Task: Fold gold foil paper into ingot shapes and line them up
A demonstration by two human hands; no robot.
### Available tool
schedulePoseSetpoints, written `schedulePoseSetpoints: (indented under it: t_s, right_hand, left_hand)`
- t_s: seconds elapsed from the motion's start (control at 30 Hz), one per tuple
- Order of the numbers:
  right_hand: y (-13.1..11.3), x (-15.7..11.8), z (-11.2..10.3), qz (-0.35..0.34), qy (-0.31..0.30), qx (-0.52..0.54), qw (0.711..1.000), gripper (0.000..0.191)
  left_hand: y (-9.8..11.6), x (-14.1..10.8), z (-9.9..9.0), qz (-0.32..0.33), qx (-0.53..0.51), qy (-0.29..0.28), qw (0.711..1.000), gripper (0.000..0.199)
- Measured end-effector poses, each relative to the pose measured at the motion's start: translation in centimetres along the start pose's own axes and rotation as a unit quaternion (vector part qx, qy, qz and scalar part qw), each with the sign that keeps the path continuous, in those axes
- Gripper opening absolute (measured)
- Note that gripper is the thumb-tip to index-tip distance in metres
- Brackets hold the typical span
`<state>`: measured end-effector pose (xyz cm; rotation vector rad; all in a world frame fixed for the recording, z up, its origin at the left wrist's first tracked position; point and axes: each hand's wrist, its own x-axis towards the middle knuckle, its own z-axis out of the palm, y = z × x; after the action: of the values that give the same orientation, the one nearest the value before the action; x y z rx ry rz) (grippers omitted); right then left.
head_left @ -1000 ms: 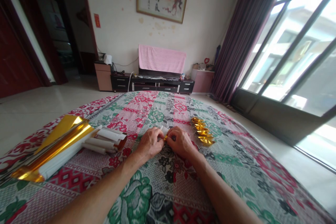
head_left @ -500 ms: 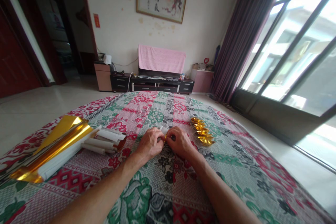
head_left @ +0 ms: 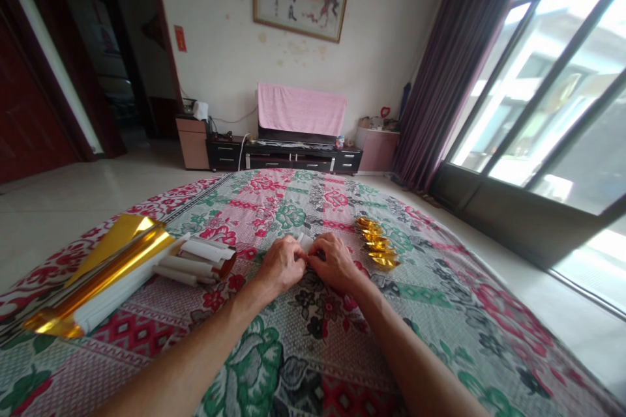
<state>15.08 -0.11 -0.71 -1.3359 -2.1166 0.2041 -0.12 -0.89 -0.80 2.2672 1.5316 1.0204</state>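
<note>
My left hand [head_left: 282, 263] and my right hand [head_left: 333, 262] meet over the middle of the table, fingers pinched close together. Between them they grip a small piece of foil paper [head_left: 305, 242]; its white side shows above the fingertips and the rest is hidden. To the right of my right hand stands a row of several folded gold foil ingots [head_left: 381, 246]. Left of my left hand lie several rolled pieces of foil paper [head_left: 188, 266], white side outward. Beyond them is a larger stack of gold foil sheets [head_left: 110, 273], partly curled.
A patterned red, green and grey cloth [head_left: 254, 365] covers the round table. Past its far edge stands a low dark cabinet [head_left: 288, 163] with a pink cloth [head_left: 300, 109] draped above it. A purple curtain [head_left: 430, 91] and windows are on the right.
Both hands stay in nearly the same place, with the fingers shifting slightly on the foil paper. The ingots and the rolled pieces have not moved.
</note>
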Motion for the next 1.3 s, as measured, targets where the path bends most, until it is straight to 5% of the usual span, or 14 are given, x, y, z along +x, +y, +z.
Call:
schedulePoseSetpoints:
  t_s: [0.37,0.63,0.8,1.07,1.3]
  right_hand:
    - [0.46,0.86,-0.12,0.026,-0.02,0.024,0.999,0.022]
    - [0.15,0.63,-0.79,0.041,-0.041,0.031,0.998,0.023]
    - [-0.3,0.41,-0.63,0.05,-0.027,0.017,0.998,0.005]
    - [0.07,0.82,-0.39,0.072,-0.039,0.023,0.996,0.019]
    - [0.09,-0.03,-0.07,0.015,0.027,0.02,0.999,0.025]
  left_hand:
    - [0.11,0.11,-0.31,0.009,-0.007,-0.014,1.0,0.017]
    - [-0.14,0.1,-0.17,0.013,-0.01,-0.018,1.0,0.017]
    - [-0.06,0.03,-0.16,0.008,-0.001,-0.008,1.0,0.016]
    - [-0.15,0.09,-0.09,0.012,0.008,-0.014,1.0,0.015]
    - [0.14,-0.51,-0.12,0.053,0.028,0.002,0.998,0.018]
